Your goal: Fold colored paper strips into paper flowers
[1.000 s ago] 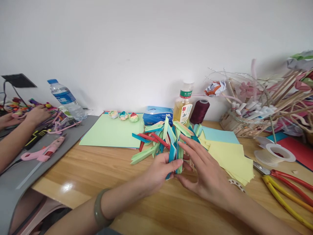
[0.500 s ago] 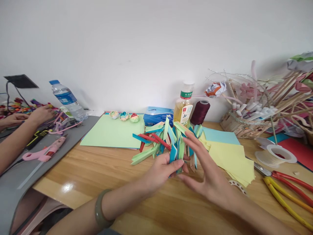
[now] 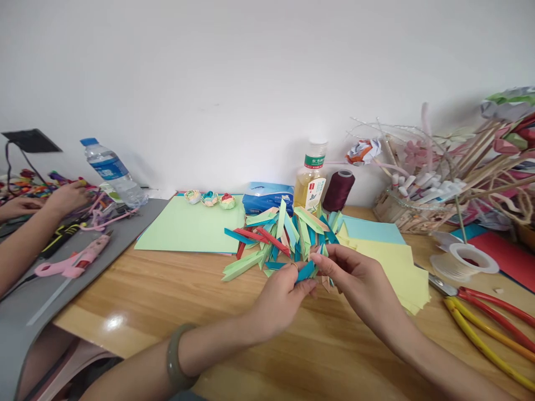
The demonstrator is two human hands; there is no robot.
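Both hands meet in front of a heap of folded paper strips (image 3: 267,236) in green, blue, red and peach. My left hand (image 3: 284,298) is closed on a blue folded paper strip (image 3: 306,271), its thumb lying along the near side. At the strip's right end, my right hand (image 3: 349,273) pinches it between thumb and fingers. Some green shows by the blue, partly hidden by the fingers. Behind the heap lie a blue tissue pack (image 3: 267,197), a bottle of yellow liquid (image 3: 310,181) and a dark thread spool (image 3: 339,190).
Three small paper balls (image 3: 209,198) sit on green paper sheets (image 3: 184,228). Yellow sheets (image 3: 393,264), pliers (image 3: 480,312) and a white ribbon spool (image 3: 463,262) lie right. At left are a pink glue gun (image 3: 75,263), a water bottle (image 3: 112,170) and another person's hands (image 3: 67,196).
My right hand has gone from spread fingers to a pinch on the strip's end. The blue strip, upright before in my left hand, now tilts toward the right.
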